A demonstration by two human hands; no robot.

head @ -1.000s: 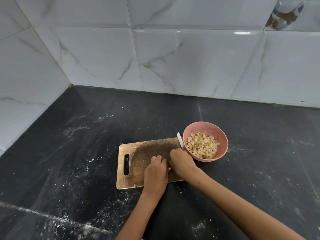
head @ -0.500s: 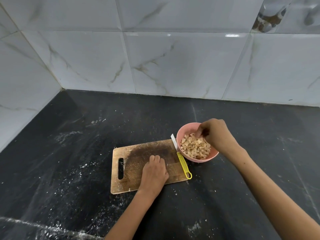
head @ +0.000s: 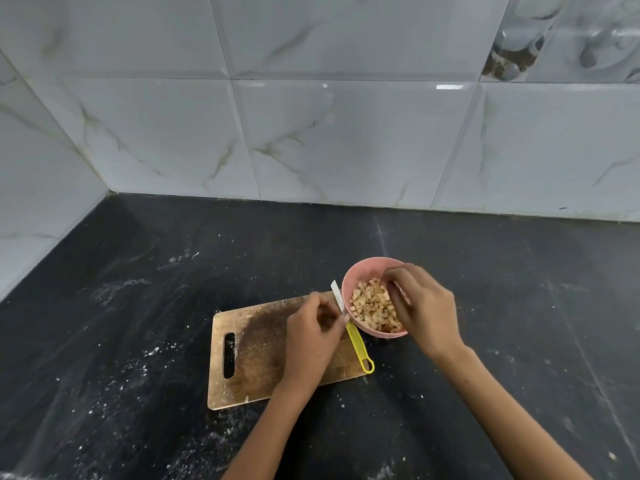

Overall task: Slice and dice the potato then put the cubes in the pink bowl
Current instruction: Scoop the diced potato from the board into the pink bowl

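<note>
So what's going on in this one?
A person is finishing off dicing a potato. The right hand is over the pink bowl, which is full of potato cubes; whether it holds any is unclear. The left hand hovers above the wooden cutting board, fingers curled. The yellow-handled knife lies untouched at the board's right edge.

A dark, white-dusted worktop set into a tiled corner carries a wooden cutting board with a slot handle at its left end and, just beside the board's right end, a pink bowl filled with potato cubes.
</note>
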